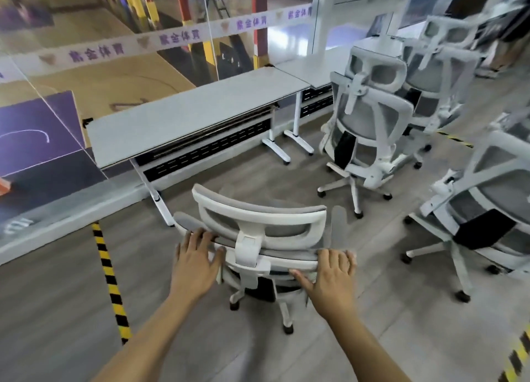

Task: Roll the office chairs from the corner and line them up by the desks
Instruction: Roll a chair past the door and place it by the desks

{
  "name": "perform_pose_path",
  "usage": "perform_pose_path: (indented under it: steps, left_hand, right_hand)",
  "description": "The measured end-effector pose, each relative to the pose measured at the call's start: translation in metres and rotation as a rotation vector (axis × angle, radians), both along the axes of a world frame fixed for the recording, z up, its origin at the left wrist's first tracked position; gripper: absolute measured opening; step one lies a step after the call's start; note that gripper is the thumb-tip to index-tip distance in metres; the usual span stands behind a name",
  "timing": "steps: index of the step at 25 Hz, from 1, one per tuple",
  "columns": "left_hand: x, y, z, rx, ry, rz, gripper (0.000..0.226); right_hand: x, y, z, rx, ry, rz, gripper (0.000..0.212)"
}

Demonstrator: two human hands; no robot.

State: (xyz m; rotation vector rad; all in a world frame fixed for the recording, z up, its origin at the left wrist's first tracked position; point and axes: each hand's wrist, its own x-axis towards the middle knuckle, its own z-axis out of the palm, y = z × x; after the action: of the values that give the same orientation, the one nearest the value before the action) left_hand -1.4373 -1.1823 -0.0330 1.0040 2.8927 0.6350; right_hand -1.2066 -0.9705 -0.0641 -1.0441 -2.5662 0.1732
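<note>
Two hands, the left hand (198,255) and the right hand (332,275), are clasped wide apart over the back rim of the chair (258,224), presumably so it can be steered square to the surface (183,118) just ahead, with more chairs (370,118) clustered rightward.

White mesh chair (259,229) upright, facing desk (183,118).
</note>
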Motion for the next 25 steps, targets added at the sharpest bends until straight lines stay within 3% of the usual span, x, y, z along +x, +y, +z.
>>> perform_pose_path:
  steps: [3, 11, 17, 21, 25]
  left_hand:
    - [-0.073, 0.047, 0.000, 0.058, -0.092, -0.032, 0.061]
    - [-0.276, 0.133, -0.015, 0.140, -0.117, -0.313, 0.043]
    - [-0.422, 0.195, -0.005, 0.032, -0.139, -0.509, 0.048]
    - [-0.470, 0.217, -0.002, -0.061, -0.148, -0.566, 0.054]
    - [-0.491, 0.222, 0.005, -0.157, -0.139, -0.636, 0.061]
  right_hand:
    - [-0.064, 0.031, 0.000, 0.062, -0.026, -0.040, 0.071]
    - [-0.227, 0.054, -0.003, 0.036, -0.046, -0.289, 0.069]
    - [-0.346, 0.047, 0.005, -0.024, -0.070, -0.484, 0.063]
    - [-0.389, 0.051, 0.011, -0.031, -0.095, -0.528, 0.065]
    - [-0.405, 0.047, 0.019, -0.160, -0.155, -0.555, 0.062]
